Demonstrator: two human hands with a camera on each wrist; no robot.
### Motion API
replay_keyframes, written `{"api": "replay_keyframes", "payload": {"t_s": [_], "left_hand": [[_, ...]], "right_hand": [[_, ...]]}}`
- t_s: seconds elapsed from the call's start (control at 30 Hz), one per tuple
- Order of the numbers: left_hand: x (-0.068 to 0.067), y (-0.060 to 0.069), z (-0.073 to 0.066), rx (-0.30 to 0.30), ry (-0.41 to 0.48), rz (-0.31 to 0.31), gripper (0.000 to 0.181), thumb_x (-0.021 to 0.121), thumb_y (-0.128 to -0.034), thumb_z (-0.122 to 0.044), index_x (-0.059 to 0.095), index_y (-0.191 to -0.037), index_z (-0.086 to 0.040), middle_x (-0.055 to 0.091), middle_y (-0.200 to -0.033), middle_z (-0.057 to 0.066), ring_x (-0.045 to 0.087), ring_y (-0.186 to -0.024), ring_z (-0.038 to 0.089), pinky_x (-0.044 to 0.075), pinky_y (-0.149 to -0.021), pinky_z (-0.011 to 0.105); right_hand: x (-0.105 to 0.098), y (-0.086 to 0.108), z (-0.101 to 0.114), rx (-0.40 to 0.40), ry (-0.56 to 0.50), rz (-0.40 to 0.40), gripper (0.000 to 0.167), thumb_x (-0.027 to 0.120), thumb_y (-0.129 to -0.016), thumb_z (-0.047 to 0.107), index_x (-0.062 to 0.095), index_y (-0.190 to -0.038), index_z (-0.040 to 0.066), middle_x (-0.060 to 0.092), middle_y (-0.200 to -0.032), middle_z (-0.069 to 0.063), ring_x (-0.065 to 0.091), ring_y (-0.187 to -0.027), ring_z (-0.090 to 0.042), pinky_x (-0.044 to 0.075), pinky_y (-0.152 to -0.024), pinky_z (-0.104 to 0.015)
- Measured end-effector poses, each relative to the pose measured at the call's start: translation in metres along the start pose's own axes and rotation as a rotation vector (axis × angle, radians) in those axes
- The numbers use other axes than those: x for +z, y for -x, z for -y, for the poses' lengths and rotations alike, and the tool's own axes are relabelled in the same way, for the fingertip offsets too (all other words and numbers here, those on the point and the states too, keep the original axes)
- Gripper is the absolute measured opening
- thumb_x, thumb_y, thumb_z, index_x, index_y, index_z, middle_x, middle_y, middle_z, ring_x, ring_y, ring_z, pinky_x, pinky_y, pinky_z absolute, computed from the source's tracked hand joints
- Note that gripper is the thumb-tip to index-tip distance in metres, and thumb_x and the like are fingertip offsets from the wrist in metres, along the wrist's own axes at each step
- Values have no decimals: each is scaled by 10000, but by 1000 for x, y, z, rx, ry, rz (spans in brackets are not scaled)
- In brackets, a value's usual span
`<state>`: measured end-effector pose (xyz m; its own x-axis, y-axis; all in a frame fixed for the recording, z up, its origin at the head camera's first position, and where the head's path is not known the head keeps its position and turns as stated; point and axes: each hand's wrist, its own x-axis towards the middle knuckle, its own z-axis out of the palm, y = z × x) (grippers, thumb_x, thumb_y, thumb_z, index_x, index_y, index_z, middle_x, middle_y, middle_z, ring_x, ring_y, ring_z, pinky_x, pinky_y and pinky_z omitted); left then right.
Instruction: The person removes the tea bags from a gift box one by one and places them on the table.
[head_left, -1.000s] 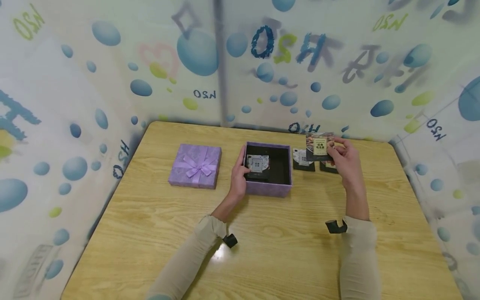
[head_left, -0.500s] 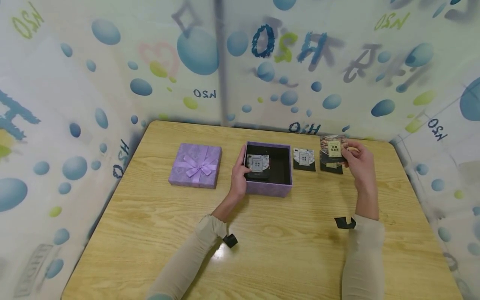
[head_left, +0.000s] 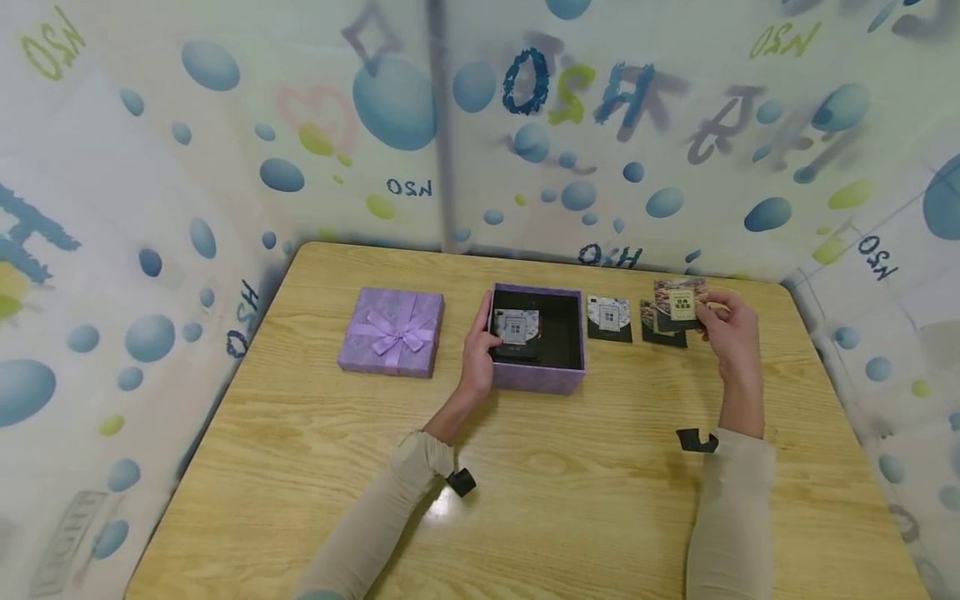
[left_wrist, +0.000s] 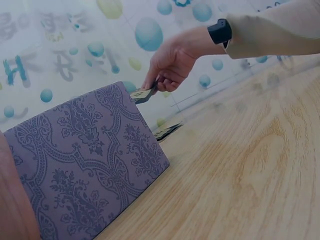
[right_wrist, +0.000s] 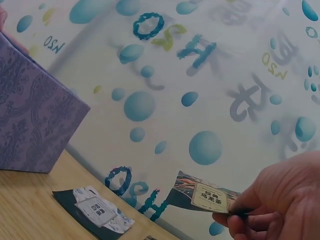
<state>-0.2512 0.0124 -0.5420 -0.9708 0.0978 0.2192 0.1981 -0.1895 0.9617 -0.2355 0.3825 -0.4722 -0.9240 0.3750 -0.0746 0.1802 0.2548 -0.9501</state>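
Observation:
My left hand [head_left: 477, 354] holds the left side of a purple patterned gift box [head_left: 537, 381], with the thumb over its rim. Inside the black interior, at the left, lie white-and-black tea sachets [head_left: 517, 329]; their number is hard to tell. My right hand [head_left: 735, 329] pinches the right edge of a dark tea sachet with a yellow label [head_left: 681, 304], also seen in the right wrist view. It hangs above a similar sachet [head_left: 664, 337] on the table, covering part of it. Between that one and the box lies a white-and-black sachet [head_left: 609, 318].
A purple lid with a ribbon bow [head_left: 393, 332] lies on the wooden table [head_left: 555, 492], left of the box. Behind the table's far edge stands a patterned wall [head_left: 322, 192], with more wall at both sides.
My right hand has carried the yellow-labelled tea sachet to the right and slightly toward me, from near the white-and-black sachet to over the dark one. My left hand stays on the box.

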Motion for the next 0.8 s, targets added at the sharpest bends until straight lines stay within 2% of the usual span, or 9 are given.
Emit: {"api": "replay_keyframes", "payload": {"t_s": [0.27, 0.53, 0.7, 0.8], "left_hand": [[0, 1, -1, -14, 14, -5, 782, 291, -896, 60, 219, -1664, -65, 192, -1737, 49, 130, -1598, 197, 174, -1241, 521], [1, 1, -1, -28, 11, -3, 788, 293, -899, 58, 234, -1669, -102, 198, -1737, 26, 133, -1598, 183, 162, -1252, 507], [0, 2, -1, -11, -42, 11, 777, 279, -917, 71, 223, -1672, -106, 179, -1741, 35, 100, -1604, 199, 132, -1263, 515], [0, 2, -1, -10, -59, 16, 772, 273, -928, 74, 217, -1674, -113, 174, -1742, 26, 91, -1606, 196, 124, -1266, 512]], "right_hand": [[-7, -6, -11, 43, 55, -65, 332, 585, -1055, 176, 579, -1362, 52, 626, -795, 199, 575, -661, -21, 472, -612, -169], [-17, -10, -28, 150, 102, -127, 470, 565, -1065, 247, 536, -1487, 43, 573, -911, 155, 558, -782, -63, 482, -671, -201], [-21, -14, -39, 186, 86, -173, 396, 577, -1058, 234, 590, -1421, 73, 560, -919, 139, 556, -784, -44, 495, -665, -183], [-23, -17, -44, 207, 22, -206, 336, 604, -1045, 207, 618, -1357, 81, 562, -905, 128, 546, -768, -39, 473, -633, -167]]}}
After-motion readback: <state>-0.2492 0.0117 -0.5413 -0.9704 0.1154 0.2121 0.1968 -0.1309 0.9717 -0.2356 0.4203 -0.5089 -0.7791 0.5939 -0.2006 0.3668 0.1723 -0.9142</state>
